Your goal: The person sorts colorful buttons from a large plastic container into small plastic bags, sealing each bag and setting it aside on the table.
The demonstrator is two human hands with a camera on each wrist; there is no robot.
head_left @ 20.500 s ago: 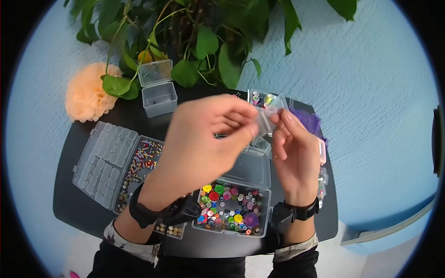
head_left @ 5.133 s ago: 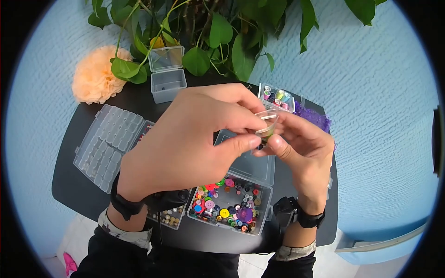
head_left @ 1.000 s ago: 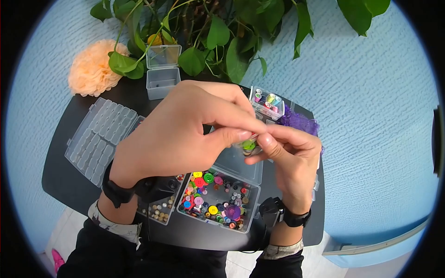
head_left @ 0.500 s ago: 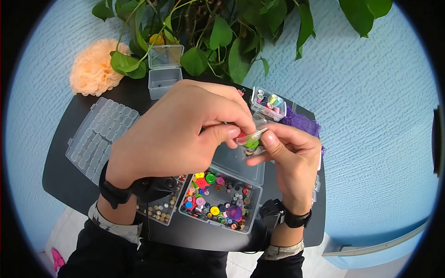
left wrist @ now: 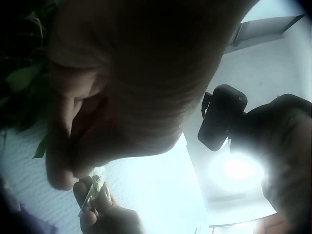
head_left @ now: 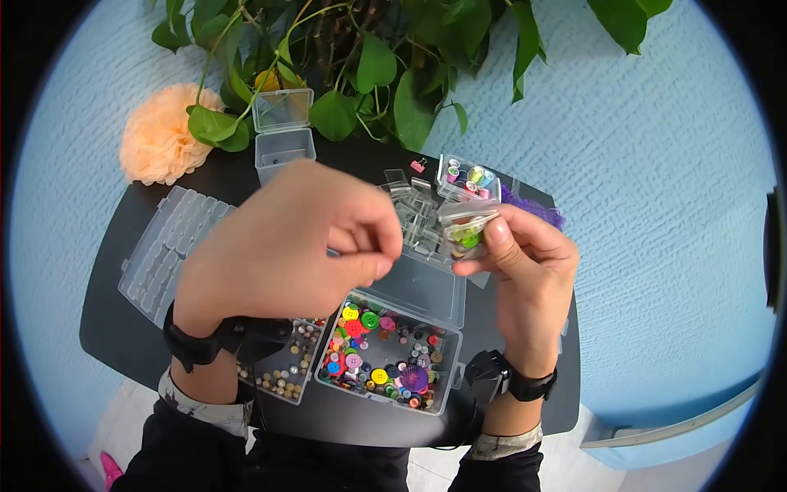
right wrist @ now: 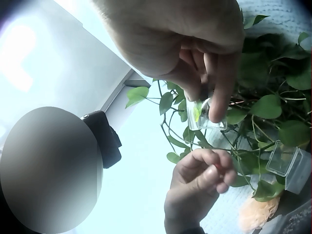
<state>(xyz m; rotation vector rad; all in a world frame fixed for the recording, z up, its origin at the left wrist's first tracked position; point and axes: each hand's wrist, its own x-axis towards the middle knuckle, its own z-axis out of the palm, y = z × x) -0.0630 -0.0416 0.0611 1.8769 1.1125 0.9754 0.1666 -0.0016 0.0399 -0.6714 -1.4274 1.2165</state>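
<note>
My right hand (head_left: 533, 275) pinches a small clear zip bag (head_left: 470, 234) by its side, thumb in front and fingers behind. A bright green button (head_left: 470, 241) and a few other buttons show inside the bag. Left of the bag, my left hand (head_left: 279, 242) is apart from it, thumb and fingertips together. In the right wrist view a bit of a red button (right wrist: 219, 168) shows between the left fingers, mostly hidden. Below the hands lies an open clear box (head_left: 392, 348) of mixed coloured buttons, its lid (head_left: 426, 287) folded back.
Behind the hands stand small clear containers (head_left: 418, 217), a pink binder clip (head_left: 418, 165), a box of thread spools (head_left: 469, 179) and purple mesh (head_left: 533, 205). A bead case (head_left: 168, 262) is partly under the left arm. An open clear box (head_left: 283, 146) stands near the plant (head_left: 377, 61).
My left hand has drawn away leftward from the bag's mouth with the red button; the right hand keeps the bag. Since the oldest frame, a bare patch has appeared in the button box.
</note>
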